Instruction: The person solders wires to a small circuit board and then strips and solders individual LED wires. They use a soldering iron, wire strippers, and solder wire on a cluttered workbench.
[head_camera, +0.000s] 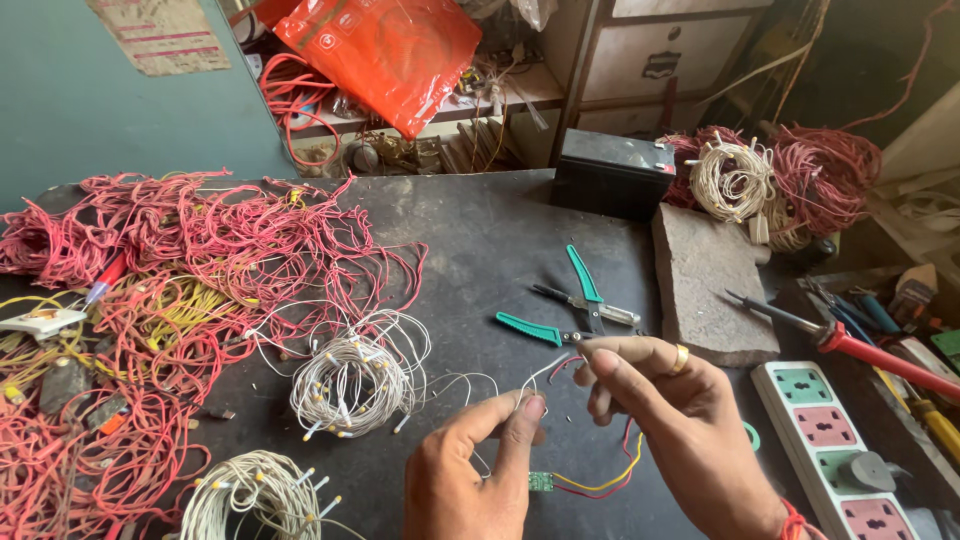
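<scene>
Both hands work low over the dark table (480, 230). Left hand (470, 480) pinches a thin white wire (535, 375) between thumb and forefinger. Right hand (680, 430) pinches the same wire's upper end at its fingertips, just above and right of the left. Below them hangs a small green circuit board (541, 482) with red and yellow leads. Green-handled wire strippers (570, 305) lie just beyond the right hand; a white wire coil (350, 385) sits to the left.
</scene>
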